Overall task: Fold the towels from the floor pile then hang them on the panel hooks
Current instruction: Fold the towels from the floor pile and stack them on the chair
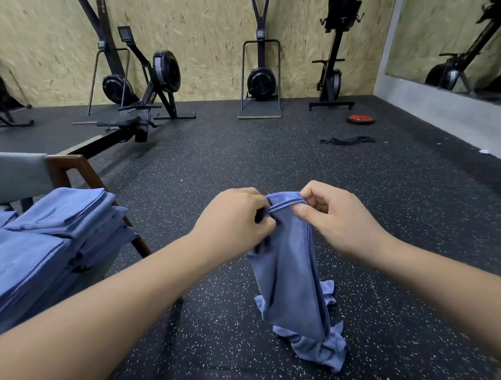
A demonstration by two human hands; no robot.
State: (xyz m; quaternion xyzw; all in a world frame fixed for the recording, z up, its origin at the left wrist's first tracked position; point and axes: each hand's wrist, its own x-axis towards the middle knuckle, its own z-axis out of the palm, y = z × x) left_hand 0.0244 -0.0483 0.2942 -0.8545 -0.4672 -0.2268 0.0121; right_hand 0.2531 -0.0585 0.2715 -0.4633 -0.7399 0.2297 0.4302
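Speckled black rubber floor [214, 162], chipboard wall at the far side, rowing machines [155, 88] ranged along it, and a red weight plate [361, 119] lying far right. Near centre, both hands hold one blue towel [289, 273] by its top hem. The left hand [236, 218] has its fingers curled round the hem's left end, and the right hand [335, 215] pinches the hem between thumb and forefinger just beside it. The hands are close together, almost touching. The towel hangs down from them in a narrow, unspread column, and its lower end lies crumpled on the floor. At near left a stack of folded towels [54, 230] sits on a chair [72, 170] with a wooden frame. Panel and hooks are not in view. Judgement: the folding step is in hand and only beginning for this towel, with a grip on the edge found but the cloth not yet opened. The next move likely calls for sliding the hands apart along the hem to the two corners and lifting so the lower end clears the floor and the cloth hangs flat. After that it can be folded. Hanging looks some way off.
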